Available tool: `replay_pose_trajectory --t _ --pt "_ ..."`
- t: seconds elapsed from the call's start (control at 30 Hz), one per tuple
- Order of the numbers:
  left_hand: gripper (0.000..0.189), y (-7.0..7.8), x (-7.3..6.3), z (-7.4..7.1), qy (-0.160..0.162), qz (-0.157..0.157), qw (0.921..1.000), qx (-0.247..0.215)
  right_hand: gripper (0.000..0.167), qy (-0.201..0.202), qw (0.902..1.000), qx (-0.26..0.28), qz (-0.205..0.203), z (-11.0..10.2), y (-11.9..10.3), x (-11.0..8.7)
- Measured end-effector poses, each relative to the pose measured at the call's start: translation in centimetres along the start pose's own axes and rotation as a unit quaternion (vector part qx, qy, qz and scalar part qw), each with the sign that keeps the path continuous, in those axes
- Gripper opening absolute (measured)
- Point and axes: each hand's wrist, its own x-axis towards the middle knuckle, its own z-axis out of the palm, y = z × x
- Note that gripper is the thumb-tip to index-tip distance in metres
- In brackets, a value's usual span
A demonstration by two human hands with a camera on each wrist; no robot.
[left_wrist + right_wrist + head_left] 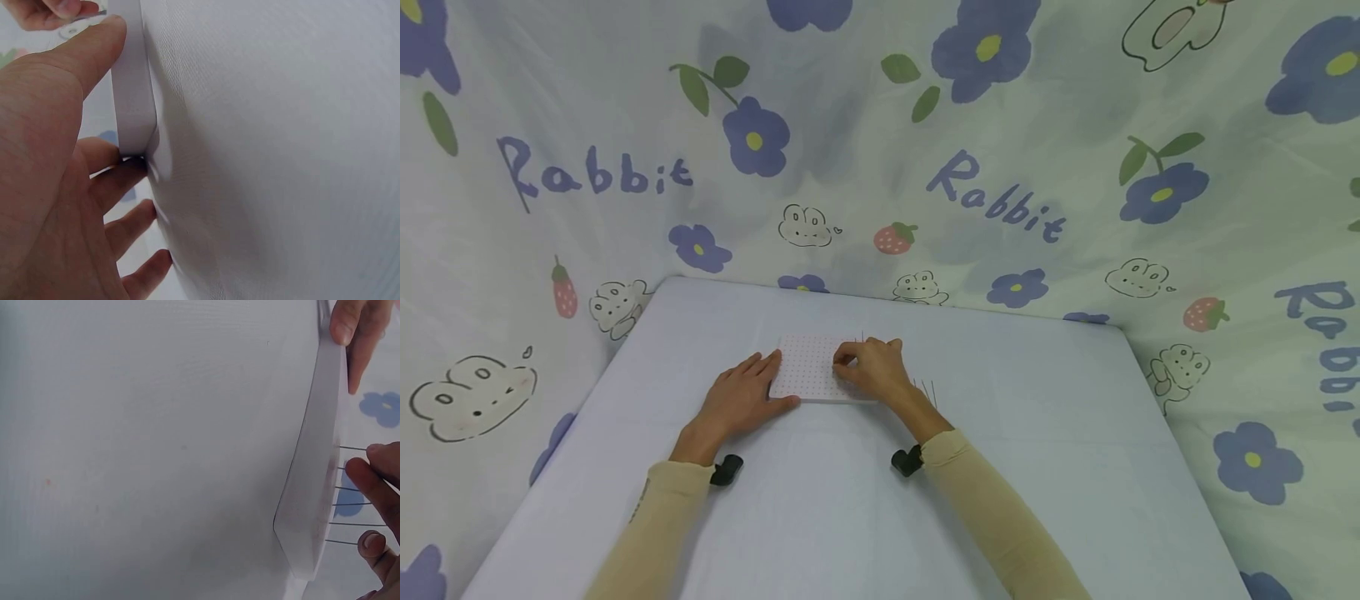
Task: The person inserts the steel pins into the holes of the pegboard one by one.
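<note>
A white square board (805, 367) with a grid of small dots lies on the table. My left hand (741, 398) rests against its left side, fingers spread, with the thumb along the near edge; the left wrist view shows the thumb (103, 47) touching the board's thick side (132, 87). Above the board's right part, my right hand (872, 367) pinches a thin dark needle between thumb and forefinger. In the right wrist view several such needles (353, 504) stand in a row in the board (312, 469), beside the right hand's fingers (369, 481). The hand partly hides them.
A white cloth covers the table (1037, 467). Behind it hangs a curtain (850, 150) printed with flowers and rabbits. A black wrist camera (727, 470) sits at the left cuff and another camera (907, 461) at the right.
</note>
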Motion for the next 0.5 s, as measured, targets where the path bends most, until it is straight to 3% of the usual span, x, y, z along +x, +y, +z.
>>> replay_pose_trajectory --t 0.5 --pt "0.096 0.1 0.1 0.2 0.011 0.002 0.9999 0.004 0.008 0.008 0.9995 0.029 0.0 -1.6 1.3 -0.4"
